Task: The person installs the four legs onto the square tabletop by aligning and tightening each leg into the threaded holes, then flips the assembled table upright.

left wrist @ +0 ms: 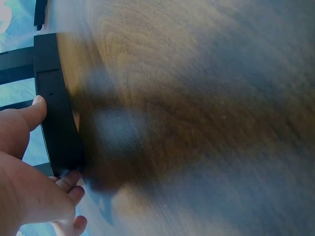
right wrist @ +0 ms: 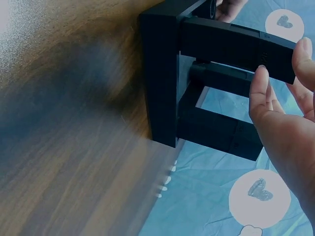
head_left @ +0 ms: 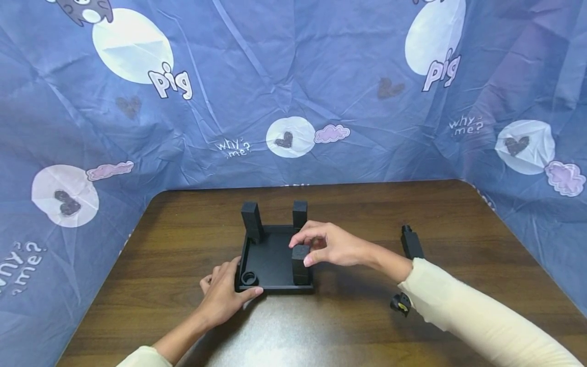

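Observation:
What looks like a small black table lies upturned, its square tabletop showing a raised rim. Three block-like legs stand on it: one far left, one far right and one near right. A round socket fills the near left corner. My left hand grips that corner, thumb along the near side and fingers at the left side. With thumb and fingertips my right hand pinches the upper end of the near right leg, also visible in the right wrist view.
A loose black leg with a round end lies to the right on the wooden table. Nearer, by the right sleeve, sits a small black part with a yellow mark. A printed blue cloth hangs behind and at both sides.

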`<state>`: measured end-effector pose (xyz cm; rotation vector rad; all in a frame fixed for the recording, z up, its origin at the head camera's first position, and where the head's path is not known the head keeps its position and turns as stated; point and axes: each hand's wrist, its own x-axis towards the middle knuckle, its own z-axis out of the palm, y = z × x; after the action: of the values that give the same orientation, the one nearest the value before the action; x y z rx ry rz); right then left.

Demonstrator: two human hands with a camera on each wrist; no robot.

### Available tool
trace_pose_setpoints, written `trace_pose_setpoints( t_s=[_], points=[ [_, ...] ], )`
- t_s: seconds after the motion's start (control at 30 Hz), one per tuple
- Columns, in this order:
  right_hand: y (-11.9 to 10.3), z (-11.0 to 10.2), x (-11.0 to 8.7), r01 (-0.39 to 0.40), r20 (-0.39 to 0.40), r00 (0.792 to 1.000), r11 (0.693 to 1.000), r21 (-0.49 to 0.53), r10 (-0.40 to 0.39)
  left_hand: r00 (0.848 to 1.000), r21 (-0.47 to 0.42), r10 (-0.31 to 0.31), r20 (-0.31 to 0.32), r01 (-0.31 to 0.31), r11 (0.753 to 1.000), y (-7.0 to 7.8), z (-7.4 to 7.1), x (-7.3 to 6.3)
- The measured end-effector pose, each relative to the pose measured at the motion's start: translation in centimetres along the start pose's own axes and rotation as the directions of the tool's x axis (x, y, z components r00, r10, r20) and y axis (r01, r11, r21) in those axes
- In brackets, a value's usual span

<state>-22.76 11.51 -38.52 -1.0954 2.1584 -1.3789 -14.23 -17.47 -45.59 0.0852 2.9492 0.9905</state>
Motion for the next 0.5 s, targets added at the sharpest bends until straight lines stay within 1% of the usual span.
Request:
trace_pose_setpoints(
  t_s=[0.23,0.37,0.5],
  points=[
    [-0.4,-0.8,-0.5,0.004,0.022,1.0,1.0,-0.027,-0.003,1.0,0.001,0.012,-0.01,-0.012,1.0,0.1,-0.1,0.0],
    [-0.5,-1.6,-1.2,-0.024,-0.006,1.0,0.998,-0.064,0.024,1.0,-0.001,0.009,-0.008,-0.009,1.0,0.0,-0.1,0.0],
    [-0.3,-2.3,-2.4,-0.036,-0.031,0.999,0.993,-0.114,0.033,1.0,-0.004,0.008,-0.004,-0.008,1.0,0.0,-0.1,0.0]
  ],
)
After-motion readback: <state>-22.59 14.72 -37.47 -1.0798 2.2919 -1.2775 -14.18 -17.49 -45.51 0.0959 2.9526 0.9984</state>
